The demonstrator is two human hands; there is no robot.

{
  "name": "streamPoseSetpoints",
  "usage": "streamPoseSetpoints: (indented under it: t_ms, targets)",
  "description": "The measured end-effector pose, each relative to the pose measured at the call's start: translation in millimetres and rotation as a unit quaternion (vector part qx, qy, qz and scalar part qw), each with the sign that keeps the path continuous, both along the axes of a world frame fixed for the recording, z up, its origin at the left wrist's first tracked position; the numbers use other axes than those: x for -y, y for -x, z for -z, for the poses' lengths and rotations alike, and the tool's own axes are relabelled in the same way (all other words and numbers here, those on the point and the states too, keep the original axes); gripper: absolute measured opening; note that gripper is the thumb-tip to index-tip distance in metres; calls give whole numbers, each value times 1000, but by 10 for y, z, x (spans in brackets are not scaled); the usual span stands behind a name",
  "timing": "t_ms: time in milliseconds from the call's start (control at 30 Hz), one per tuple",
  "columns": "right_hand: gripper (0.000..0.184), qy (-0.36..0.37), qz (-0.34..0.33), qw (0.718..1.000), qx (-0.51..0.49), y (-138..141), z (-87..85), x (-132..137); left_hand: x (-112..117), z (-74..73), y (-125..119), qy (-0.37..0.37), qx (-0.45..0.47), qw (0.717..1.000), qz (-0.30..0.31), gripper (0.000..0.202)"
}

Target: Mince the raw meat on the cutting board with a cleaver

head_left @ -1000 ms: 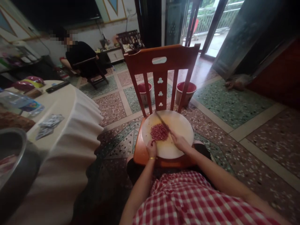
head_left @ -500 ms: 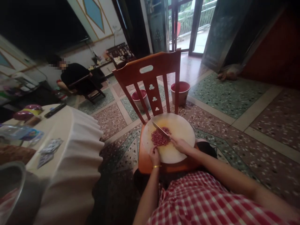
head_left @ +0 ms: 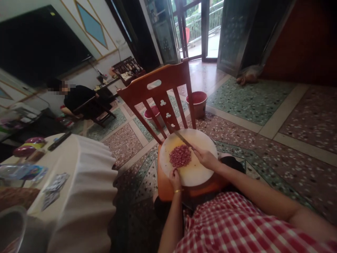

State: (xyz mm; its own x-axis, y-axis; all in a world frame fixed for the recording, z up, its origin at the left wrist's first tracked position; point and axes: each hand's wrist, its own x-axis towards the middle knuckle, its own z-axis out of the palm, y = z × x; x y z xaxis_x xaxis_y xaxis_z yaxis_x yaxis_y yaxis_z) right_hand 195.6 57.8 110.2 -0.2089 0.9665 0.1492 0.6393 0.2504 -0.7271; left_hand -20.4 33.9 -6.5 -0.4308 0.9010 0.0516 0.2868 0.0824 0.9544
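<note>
My right hand (head_left: 206,158) is closed round the handle of a kitchen knife (head_left: 182,137). The blade is lifted above the far side of a heap of finely chopped red meat (head_left: 180,156). Under the meat lies a round white cutting board (head_left: 201,172), set on the seat of a wooden chair (head_left: 164,188). My left hand (head_left: 174,176) rests at the board's near-left rim, its fingers curled in beside the meat. Whether anything is between those fingers is too small to make out.
To the left stands a cloth-covered table (head_left: 89,158) with bottles, cards and a metal basin (head_left: 22,225). Two bins, a nearer-left one (head_left: 154,114) and a right one (head_left: 198,105), stand behind the chair. A person (head_left: 80,96) sits at the far left.
The knife has risen from the meat and now hangs over its far side, uncovering more of the heap. My left hand stays by the near edge. The whole view has shifted slightly.
</note>
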Motion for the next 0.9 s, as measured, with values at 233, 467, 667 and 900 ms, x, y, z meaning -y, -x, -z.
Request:
streamPoseSetpoints:
  t_ms: [233,467,667,900]
  targets:
    - [42,28,-30,999,25,-47,-17,-100,9,51,16,-1,7,1000,6,27]
    - [40,67,12,996,63,-98,75,-113,10,56,12,4,7,1000,1,27]
    - [43,5,25,999,43,-161,30,-122,13,57,10,-3,4,1000,12,27]
    - [41,55,-19,998,22,-94,43,-82,17,42,-2,-2,3,1000,11,26]
